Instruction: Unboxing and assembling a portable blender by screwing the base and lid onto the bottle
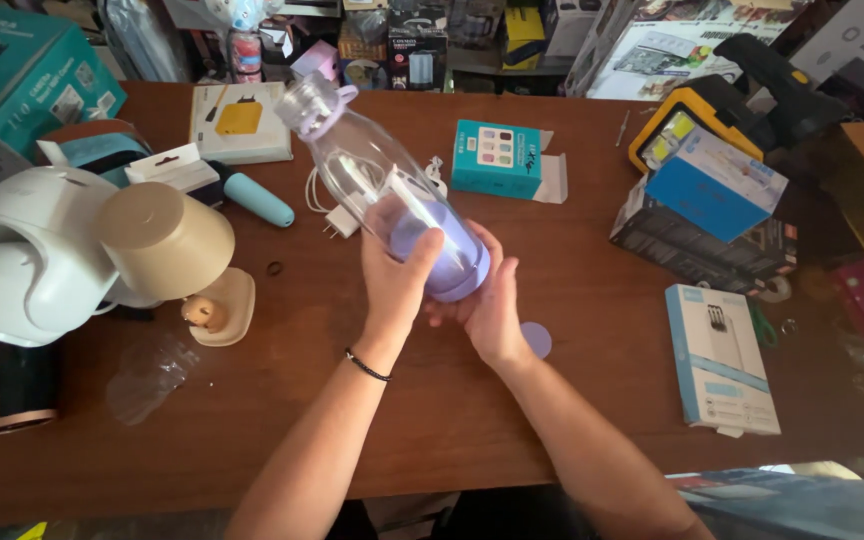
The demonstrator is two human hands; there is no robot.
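Note:
A clear plastic bottle [352, 150] with a lilac neck ring and lilac base is held tilted above the brown wooden table [592, 390], its open mouth pointing up and to the far left. My left hand [397, 262] wraps the lower body of the bottle from the left. My right hand [487, 300] cups the lilac base from underneath. A small lilac round disc [538, 340] lies on the table just right of my right wrist. A white cable with a plug [337, 220] lies behind the bottle.
A beige mushroom-shaped lamp [167, 245] and a white rounded device [27, 250] stand at the left. A teal box [497, 157] sits at the back centre. Dark and blue boxes [712, 215] lie at the right, with a white-and-blue box [720, 358] nearer. Crumpled clear plastic [147, 375] lies front left.

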